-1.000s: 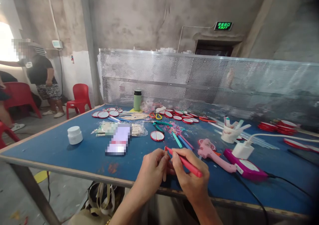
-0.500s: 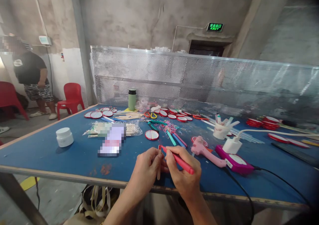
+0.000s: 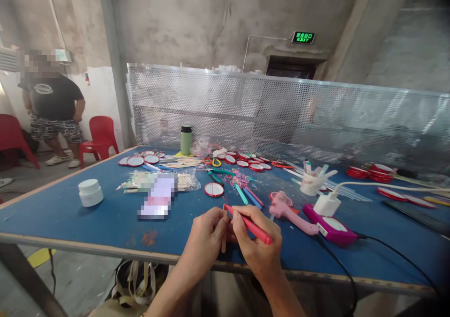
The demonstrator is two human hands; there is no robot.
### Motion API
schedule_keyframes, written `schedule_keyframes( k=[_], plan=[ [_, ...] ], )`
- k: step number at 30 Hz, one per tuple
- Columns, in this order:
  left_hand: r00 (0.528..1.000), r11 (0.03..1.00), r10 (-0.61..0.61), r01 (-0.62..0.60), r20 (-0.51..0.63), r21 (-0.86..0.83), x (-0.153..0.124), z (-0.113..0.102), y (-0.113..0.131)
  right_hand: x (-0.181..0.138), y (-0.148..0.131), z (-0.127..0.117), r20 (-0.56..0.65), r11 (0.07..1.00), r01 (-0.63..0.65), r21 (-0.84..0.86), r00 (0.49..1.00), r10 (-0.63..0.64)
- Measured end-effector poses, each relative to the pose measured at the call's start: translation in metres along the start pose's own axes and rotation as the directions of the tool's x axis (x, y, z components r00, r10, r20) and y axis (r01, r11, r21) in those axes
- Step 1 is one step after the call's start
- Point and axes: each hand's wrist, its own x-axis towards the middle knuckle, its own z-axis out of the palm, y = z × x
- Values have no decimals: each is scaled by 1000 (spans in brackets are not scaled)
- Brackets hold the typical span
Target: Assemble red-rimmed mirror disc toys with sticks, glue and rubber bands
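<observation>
Wooden craft stick [image 3: 224, 243] stands nearly upright above the near edge of the desk [image 3: 112, 228], pinched in the fingers of our left hand [image 3: 208, 232]. The fingers of our right hand [image 3: 259, 249] grasp a red marker [image 3: 256, 229], its tip at the stick's upper end; whether it touches, we cannot tell. If the stick twists in that pinch, or we press too hard, the tip could skid off so narrow a face and ink our left fingers. Swinging our right forearm outward could also snag the pink glue gun's [image 3: 283, 209] cord [image 3: 337, 261].
</observation>
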Motion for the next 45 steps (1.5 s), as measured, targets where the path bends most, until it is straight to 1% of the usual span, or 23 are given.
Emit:
schedule_keyframes(
  k=[17, 24, 28, 30, 45],
  plan=[
    [1000, 1000, 11, -11, -6, 8, 0, 0, 0, -1, 0, -1, 22, 1000, 2, 29, 1000, -3],
    [1000, 1000, 9, -9, -7, -20, -1, 0, 1, 1, -2, -1, 5, 1000, 2, 7, 1000, -2],
    [1000, 998, 0, 0, 0, -57, 0, 1, 0, 1, -1, -1, -30, 1000, 0, -8, 1000, 0],
    [1000, 998, 4, -4, -3, -64, 0, 1, 0, 1, -1, -1, -24, 1000, -2, -9, 1000, 2],
    [1000, 1000, 1, -1, -3, -30, 0, 1, 1, 0, 1, 0, -21, 1000, -15, -9, 1000, 14]
  ],
)
